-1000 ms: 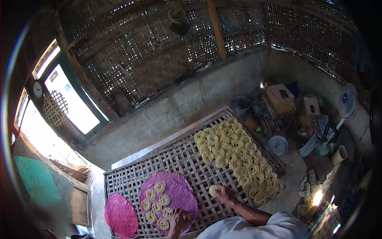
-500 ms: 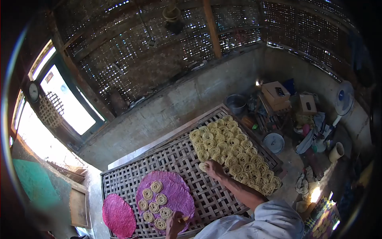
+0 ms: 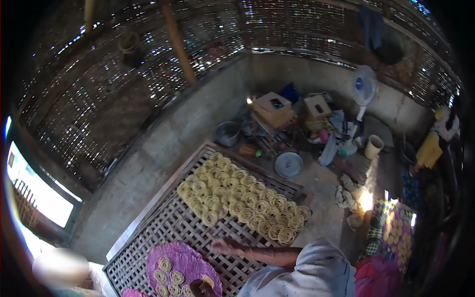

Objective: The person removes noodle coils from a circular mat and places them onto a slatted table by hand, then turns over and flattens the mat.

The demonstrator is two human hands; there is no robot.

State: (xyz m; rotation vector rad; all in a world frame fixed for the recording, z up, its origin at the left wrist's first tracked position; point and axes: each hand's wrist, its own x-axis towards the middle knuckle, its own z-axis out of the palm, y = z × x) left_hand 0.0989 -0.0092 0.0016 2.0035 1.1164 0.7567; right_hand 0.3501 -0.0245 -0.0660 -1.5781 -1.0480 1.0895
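My right hand (image 3: 227, 246) hovers over the bare lattice between the rows of noodle nests and the purple sheet. Its fingers are stretched out, somewhat blurred, with nothing in them. Low in the view, my left hand (image 3: 200, 288) is dark and partly cut off at the purple round sheet (image 3: 185, 255). Its fingers look closed, and a small yellowish piece (image 3: 209, 281) shows beside them; I cannot make out what it is. Several coiled noodle nests (image 3: 175, 277) lie on that sheet. Many more noodle nests (image 3: 237, 193) stand in close rows on the woven lattice rack (image 3: 143, 260).
A pink sheet (image 3: 132, 293) lies at the bottom edge. Beyond the rack are a metal pot (image 3: 227, 133), a round lid (image 3: 289, 165), cardboard boxes (image 3: 273, 109) and a standing fan (image 3: 364, 85). A concrete wall (image 3: 168, 136) runs behind.
My right hand has let go of a noodle nest at the end of the rows and drawn back toward the purple sheet. The view has swung right.
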